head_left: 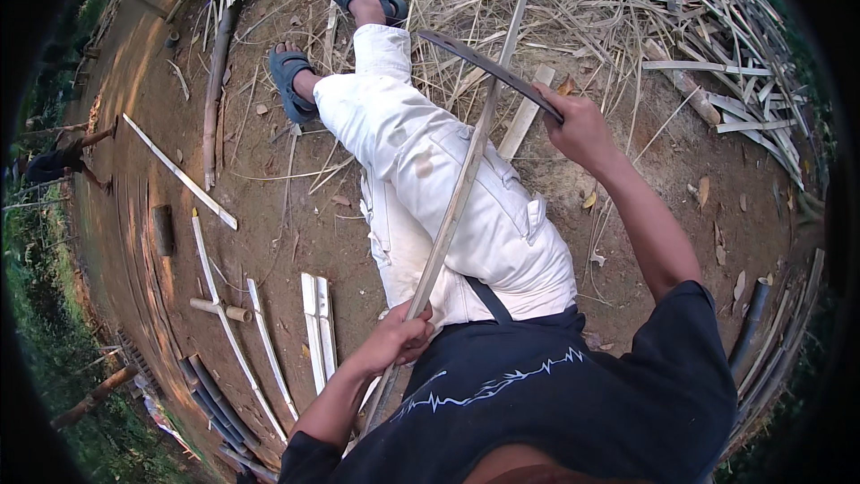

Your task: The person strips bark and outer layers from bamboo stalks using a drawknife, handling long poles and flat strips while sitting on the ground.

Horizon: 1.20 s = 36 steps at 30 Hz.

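1. Our left fingers (408, 333) wrap the long pale strip (459, 197), which slants across our white trousers (381, 130).
2. Our right fingers (571, 125) clench the curved dark knife (479, 59), which crosses the strip's farther half.

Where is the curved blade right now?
In the head view, the curved blade is above centre, its right end held in the right hand's fingers; it crosses the long strip beyond the knees.

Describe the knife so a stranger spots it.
Find the white trousers; right of them is the right hand. From its grip the knife points up-left, crossing the long strip. Unlike the pale strips nearby, it is dark and slightly curved.
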Motion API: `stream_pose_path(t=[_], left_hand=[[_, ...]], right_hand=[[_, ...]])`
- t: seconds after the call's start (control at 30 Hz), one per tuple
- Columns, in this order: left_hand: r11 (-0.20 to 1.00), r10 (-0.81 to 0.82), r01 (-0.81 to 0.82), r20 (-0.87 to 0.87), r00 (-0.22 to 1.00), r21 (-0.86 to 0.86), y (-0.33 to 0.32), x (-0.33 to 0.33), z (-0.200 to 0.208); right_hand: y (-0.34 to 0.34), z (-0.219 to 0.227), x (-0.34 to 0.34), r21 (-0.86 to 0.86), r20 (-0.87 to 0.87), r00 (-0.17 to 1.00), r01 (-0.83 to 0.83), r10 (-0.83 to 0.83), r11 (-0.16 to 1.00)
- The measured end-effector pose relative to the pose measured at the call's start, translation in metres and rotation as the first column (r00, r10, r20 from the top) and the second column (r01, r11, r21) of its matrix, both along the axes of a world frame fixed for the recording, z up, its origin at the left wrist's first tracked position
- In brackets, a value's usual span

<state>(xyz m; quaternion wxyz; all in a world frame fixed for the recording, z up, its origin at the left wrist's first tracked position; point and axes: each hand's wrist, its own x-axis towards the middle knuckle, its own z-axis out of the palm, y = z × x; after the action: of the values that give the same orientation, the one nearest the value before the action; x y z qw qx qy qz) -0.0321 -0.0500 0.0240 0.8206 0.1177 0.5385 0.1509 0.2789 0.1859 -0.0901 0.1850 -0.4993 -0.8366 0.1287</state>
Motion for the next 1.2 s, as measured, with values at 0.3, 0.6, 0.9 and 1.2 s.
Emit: stream_pose_path(t=[0.3, 0.6, 0.9, 1.2], left_hand=[[0.996, 0.052, -0.043, 0.108, 0.993, -0.081, -0.010, -0.001, 0.000], [0.978, 0.153, -0.119, 0.209, 0.966, -0.169, -0.007, 0.001, 0.001], [0.956, 0.225, -0.159, 0.269, 0.937, -0.245, -0.016, -0.004, 0.000], [0.841, 0.463, -0.240, 0.417, 0.782, -0.485, -0.033, -0.012, -0.015]], right_hand=[[-0.032, 0.010, 0.000, 0.098, 0.093, 0.968, -0.242, 0.233, 0.965], [-0.017, 0.014, 0.004, 0.027, 0.076, 0.961, -0.267, 0.265, 0.963], [0.141, -0.046, 0.074, -0.084, 0.234, 0.948, 0.240, -0.215, 0.967], [0.139, -0.046, 0.059, -0.030, 0.225, 0.974, -0.030, 0.036, 0.999]])
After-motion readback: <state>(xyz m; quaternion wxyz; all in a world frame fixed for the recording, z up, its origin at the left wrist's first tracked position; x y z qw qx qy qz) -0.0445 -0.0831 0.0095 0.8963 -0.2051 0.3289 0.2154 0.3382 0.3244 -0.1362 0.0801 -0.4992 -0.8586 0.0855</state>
